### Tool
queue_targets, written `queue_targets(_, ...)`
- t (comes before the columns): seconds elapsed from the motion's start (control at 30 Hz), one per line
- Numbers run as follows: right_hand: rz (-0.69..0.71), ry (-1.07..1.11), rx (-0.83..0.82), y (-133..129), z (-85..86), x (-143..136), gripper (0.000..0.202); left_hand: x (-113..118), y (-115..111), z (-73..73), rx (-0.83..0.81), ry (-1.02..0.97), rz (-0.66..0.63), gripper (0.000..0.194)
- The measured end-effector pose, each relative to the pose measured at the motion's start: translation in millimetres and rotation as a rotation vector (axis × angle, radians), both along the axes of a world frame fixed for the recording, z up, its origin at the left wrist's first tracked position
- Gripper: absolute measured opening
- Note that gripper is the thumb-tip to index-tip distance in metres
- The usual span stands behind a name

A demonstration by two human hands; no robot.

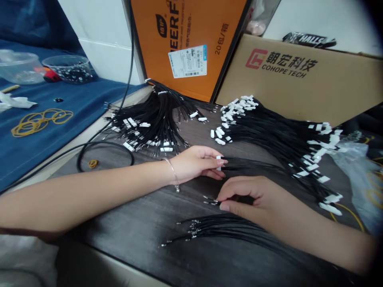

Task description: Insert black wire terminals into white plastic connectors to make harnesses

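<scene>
Between the thumb and fingers of my left hand [199,162] is a small white connector [219,162], from which black wires [254,162] run off to the right. Just below and to the right, my right hand [248,195] pinches a few black wires [213,202] close to their bare metal terminals, which point left. The two hands are apart. Under my right hand a loose bundle of black wires [227,227] lies on the dark table [134,231], its metal ends toward the left.
Behind my hands lie a tangled pile of black wires [163,107] and a long bundle of connectored cables [269,127]. An orange carton [191,24] and a brown carton [299,91] stand at the back. Yellow rubber bands [38,121] rest on blue cloth [89,99].
</scene>
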State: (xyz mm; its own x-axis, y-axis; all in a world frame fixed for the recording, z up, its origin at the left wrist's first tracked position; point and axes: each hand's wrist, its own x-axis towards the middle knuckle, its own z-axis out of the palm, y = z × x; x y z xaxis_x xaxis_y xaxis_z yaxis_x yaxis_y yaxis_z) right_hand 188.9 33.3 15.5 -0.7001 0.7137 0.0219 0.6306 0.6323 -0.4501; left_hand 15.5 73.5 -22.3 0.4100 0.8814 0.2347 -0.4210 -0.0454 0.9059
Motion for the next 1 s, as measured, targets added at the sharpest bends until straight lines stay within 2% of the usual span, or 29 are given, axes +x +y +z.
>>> queue_targets(0.13, 0.03, -0.047, 0.07, 3, -2.5, 3, 0.015, 0, -1, 1.2, -0.016, 0.006, 0.02, 0.005)
queue_targets(0.27, -0.011, -0.041, 0.06, 7, -3.7, 9, 0.017, 0, -1, 0.9, -0.015, 0.007, 0.03, 0.006)
queue_targets(0.43, -0.063, 0.061, -0.029, 12, 11.6, 22, 0.026, 0, -5, 0.8, 0.001, 0.027, 0.034, 0.013)
queue_targets(0.6, -0.16, 0.107, 0.215, 24, 24.1, 30, 0.014, -1, -7, 0.0, 0.052, 0.062, 0.024, 0.021)
queue_targets(0.73, -0.113, 0.082, 0.358, 33, 20.7, 31, 0.013, 0, -7, 0.1, 0.113, 0.144, 0.052, 0.017)
queue_targets(0.9, -0.086, 0.081, 0.448, 37, 13.9, 32, 0.015, 3, -12, 7.5, 0.172, 0.356, 0.128, 0.011)
queue_targets(1.0, -0.061, 0.075, 0.558, 36, 12.0, 32, 0.013, 4, -14, 10.4, 0.19, 0.419, 0.165, 0.011)
